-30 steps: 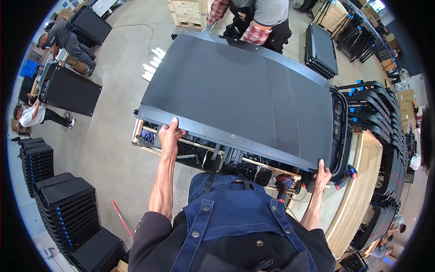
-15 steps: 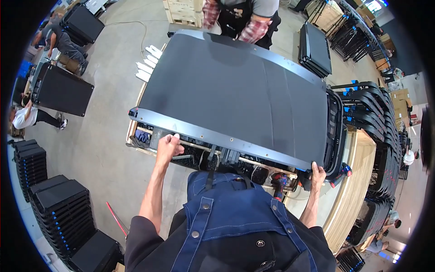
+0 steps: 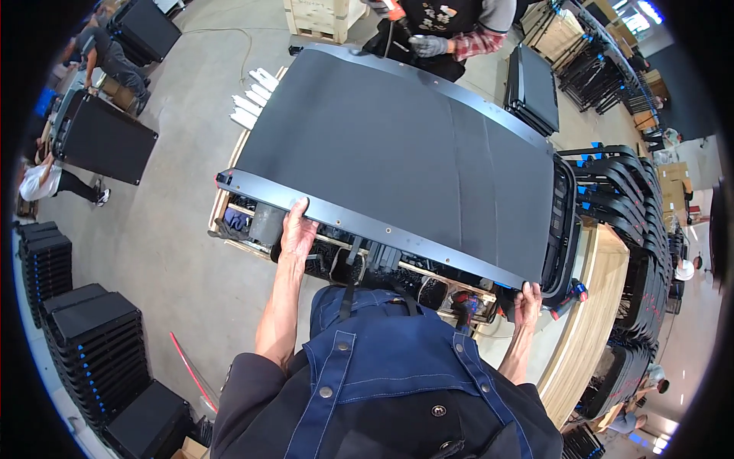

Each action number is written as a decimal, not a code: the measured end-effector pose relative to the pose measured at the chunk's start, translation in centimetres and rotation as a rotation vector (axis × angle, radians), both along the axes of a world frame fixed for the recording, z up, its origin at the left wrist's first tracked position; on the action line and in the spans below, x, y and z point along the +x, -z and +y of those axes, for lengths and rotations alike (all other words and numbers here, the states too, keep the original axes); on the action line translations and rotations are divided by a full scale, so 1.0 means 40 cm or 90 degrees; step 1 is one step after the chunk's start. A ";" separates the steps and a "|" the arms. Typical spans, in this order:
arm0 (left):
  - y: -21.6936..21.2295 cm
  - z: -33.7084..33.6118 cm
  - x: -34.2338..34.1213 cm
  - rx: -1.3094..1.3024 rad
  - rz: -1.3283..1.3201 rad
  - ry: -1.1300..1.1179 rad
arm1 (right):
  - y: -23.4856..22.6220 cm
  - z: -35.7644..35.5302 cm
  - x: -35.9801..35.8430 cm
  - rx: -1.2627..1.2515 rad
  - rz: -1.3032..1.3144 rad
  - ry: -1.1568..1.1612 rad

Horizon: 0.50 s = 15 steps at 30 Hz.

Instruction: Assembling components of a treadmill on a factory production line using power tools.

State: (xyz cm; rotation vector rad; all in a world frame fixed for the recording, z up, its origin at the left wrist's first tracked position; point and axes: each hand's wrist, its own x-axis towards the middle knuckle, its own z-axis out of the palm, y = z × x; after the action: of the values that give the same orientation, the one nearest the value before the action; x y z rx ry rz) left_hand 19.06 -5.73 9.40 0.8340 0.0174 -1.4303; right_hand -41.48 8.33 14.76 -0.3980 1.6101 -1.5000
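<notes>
A treadmill deck (image 3: pixel 367 145) with a black belt lies across a wooden crate in front of me, its metal side rail (image 3: pixel 390 232) along the near edge. My left hand (image 3: pixel 299 231) is closed on this rail left of the middle, thumb on top and the other fingers hidden beneath. Toward the rail's right end, my right hand (image 3: pixel 527 304) grips the near corner, fingertips at the edge. Across the deck, a co-worker's gloved hand (image 3: pixel 430 46) is beside an orange-and-grey power tool (image 3: pixel 394 11) held over the far rail.
Below the near rail, the wooden crate (image 3: pixel 252 249) holds dark parts and a red-and-black power tool (image 3: pixel 465 306). White strips (image 3: pixel 248 107) stick out at the deck's left. Stacked black frames (image 3: pixel 623 191) and a wooden box (image 3: pixel 585 329) stand right; black decks (image 3: pixel 99 336) are piled at left.
My left hand has moved up onto the near rail, its thumb now on top. The right hand stays at the corner. The co-worker has shifted right and now shows a power tool.
</notes>
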 end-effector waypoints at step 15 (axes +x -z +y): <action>0.038 0.007 0.026 -0.007 -0.021 0.057 | -0.022 0.005 0.003 0.067 0.133 -0.134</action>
State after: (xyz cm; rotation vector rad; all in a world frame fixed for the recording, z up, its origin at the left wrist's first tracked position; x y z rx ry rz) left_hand 20.10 -5.45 7.90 0.8583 -0.0529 -1.4984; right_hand -41.36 8.52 15.64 -0.6613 1.7400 -1.2427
